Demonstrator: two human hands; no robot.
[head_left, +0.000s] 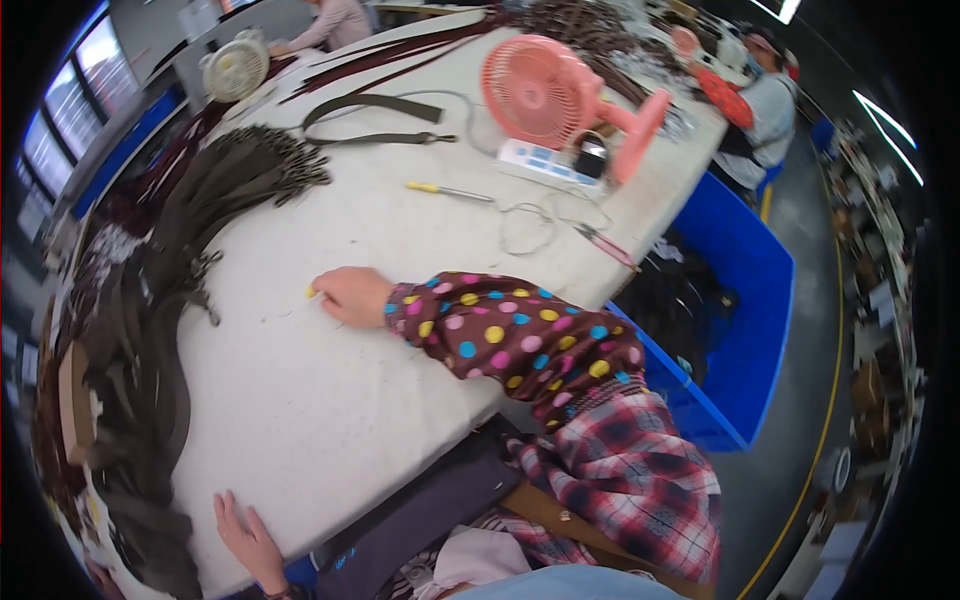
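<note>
My right hand [352, 296], in a polka-dot oversleeve, rests over the middle of the white tabletop [290, 420]. Its fingers are curled, and a small yellow piece [311, 292] shows at the fingertips; its kind is too small to make out. My left hand [248, 540] lies at the near table edge, fingers spread, with nothing in it. To the left of both hands stretches a long bundle of dark brown straps [150, 330], with metal hooks or clips at its far end. One loose strap [375, 101] lies looped farther back.
A pink fan [535, 92] stands by a white power strip [550, 165]. Nearby lie a yellow-tipped pen-like tool [450, 191] and red-handled snips [605, 245]. A blue bin [750, 310] holding dark material stands off the right edge. A co-worker [760, 110] sits at the far right.
</note>
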